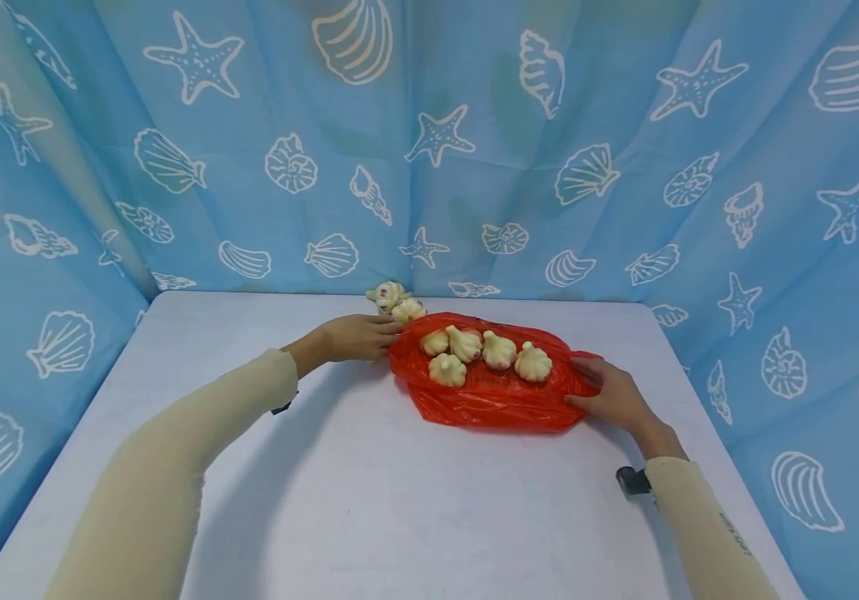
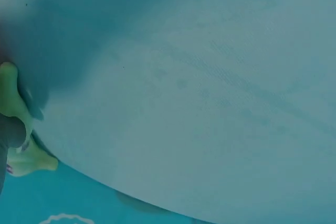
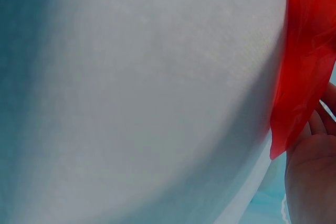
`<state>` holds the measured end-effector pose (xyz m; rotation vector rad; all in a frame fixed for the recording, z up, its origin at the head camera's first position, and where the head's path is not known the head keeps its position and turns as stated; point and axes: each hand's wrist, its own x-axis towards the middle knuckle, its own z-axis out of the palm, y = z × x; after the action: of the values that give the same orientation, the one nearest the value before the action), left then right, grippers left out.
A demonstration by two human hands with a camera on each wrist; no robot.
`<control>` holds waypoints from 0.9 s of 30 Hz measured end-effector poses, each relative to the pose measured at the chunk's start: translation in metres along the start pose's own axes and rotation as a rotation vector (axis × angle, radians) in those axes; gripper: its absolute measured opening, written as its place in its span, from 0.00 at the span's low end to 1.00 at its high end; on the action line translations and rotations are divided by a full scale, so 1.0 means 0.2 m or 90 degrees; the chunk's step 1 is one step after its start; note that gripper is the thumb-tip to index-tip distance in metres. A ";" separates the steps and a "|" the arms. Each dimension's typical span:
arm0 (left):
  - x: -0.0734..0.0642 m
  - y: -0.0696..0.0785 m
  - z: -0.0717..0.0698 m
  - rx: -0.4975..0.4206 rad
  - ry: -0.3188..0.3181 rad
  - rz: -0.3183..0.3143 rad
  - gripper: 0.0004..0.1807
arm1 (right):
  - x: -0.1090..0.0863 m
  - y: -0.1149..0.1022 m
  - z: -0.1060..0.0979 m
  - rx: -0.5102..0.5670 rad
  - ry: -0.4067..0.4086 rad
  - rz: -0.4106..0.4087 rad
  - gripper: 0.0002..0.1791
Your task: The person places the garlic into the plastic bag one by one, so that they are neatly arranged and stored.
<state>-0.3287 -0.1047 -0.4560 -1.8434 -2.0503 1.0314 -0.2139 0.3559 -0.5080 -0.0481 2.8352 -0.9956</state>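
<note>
A red plastic bag (image 1: 492, 408) lies spread open, with several white garlic bulbs (image 1: 499, 351) in its mouth. My left hand (image 1: 360, 337) is at the bag's left edge. In the left wrist view, a finger (image 2: 13, 131) curls over a garlic bulb (image 2: 9, 90) at the picture's edge; the rest of that hold is cut off. Just beyond the hand, two bulbs (image 1: 387, 296) rest by the table's back edge. My right hand (image 1: 616, 396) pinches the bag's right end between thumb and fingers. Its grip on the red plastic (image 3: 302, 98) shows from the side.
A white-covered table (image 1: 429, 508) carries everything. Blue curtains (image 1: 444, 200) with white shell and starfish prints hang close behind its back edge and along both sides. A dark band (image 1: 633, 481) sits at the right wrist.
</note>
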 end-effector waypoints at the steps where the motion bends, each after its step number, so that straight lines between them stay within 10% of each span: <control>1: 0.00 0.00 0.00 -0.001 -0.007 0.002 0.25 | 0.00 0.00 0.00 0.001 0.000 0.001 0.51; 15: -0.04 -0.03 0.02 -0.134 -0.008 -0.093 0.27 | 0.00 0.01 0.01 0.004 0.002 0.001 0.51; 20: -0.11 -0.01 0.04 -0.226 0.039 -0.223 0.24 | 0.00 0.00 0.01 0.010 0.002 0.002 0.51; 27: -0.18 0.04 0.10 -0.605 0.145 -0.511 0.26 | -0.01 -0.01 0.00 0.005 0.001 0.005 0.51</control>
<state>-0.3262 -0.1459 -0.4654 -1.0131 -2.9296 -0.4064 -0.2122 0.3535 -0.5064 -0.0357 2.8306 -1.0056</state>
